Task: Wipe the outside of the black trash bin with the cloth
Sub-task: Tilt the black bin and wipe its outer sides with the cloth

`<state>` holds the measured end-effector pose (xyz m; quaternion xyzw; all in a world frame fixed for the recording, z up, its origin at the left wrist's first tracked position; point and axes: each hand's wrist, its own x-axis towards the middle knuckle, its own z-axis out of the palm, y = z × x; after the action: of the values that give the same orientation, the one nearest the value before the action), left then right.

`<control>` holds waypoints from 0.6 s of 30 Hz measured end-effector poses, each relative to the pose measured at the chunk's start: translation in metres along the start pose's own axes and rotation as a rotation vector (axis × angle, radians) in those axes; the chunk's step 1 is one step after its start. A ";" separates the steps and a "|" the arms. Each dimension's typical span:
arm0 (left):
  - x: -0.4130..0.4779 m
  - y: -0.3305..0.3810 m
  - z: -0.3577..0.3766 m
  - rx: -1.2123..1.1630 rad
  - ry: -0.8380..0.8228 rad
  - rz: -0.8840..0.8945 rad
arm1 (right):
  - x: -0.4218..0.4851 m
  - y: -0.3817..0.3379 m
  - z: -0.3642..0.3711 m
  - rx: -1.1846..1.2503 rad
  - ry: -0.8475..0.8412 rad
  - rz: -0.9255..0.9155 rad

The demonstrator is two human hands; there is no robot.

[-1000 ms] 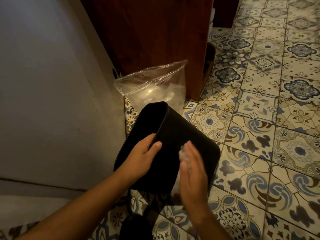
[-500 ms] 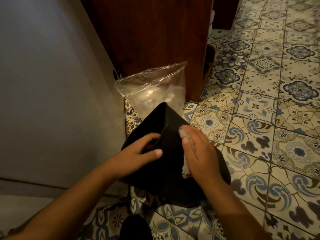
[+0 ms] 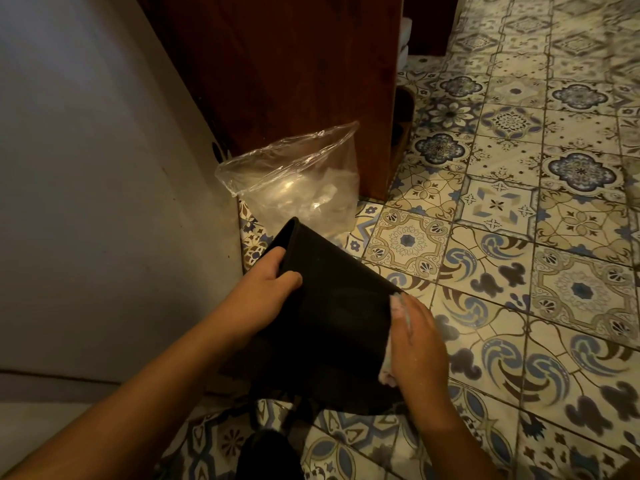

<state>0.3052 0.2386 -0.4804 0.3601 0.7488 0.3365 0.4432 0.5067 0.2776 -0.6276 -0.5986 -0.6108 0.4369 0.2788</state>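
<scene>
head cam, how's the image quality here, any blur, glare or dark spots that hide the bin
Head view: dim, warm light; the black trash bin reads as a near featureless dark mass. The clear plastic bag shows small glare highlights. Floor tiles at the far right edge smear with blur. Wide-angle bending curves the wall edge. The left hand on the rim and the right hand on the cloth stay fairly sharp.

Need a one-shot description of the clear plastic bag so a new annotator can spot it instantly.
Find the dark wooden cabinet where it meets the grey wall. At its foot, on the patterned tile floor, stands the clear plastic bag, just beyond the tilted black trash bin. It is the only see-through, crinkled, shiny thing there.
</scene>
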 end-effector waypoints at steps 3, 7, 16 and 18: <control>0.004 0.002 0.003 0.044 -0.042 -0.035 | -0.001 0.012 -0.014 0.080 0.042 0.111; 0.003 0.007 0.008 0.097 -0.066 -0.036 | 0.001 0.032 -0.027 0.113 0.067 0.366; 0.001 0.027 0.027 0.059 -0.090 -0.061 | 0.013 -0.044 -0.039 0.130 0.031 -0.061; 0.000 0.030 0.035 0.041 -0.084 -0.037 | 0.013 -0.086 -0.034 0.159 -0.114 -0.289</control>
<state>0.3438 0.2605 -0.4696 0.3688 0.7429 0.2974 0.4729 0.4922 0.3056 -0.5397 -0.4549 -0.6687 0.4726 0.3500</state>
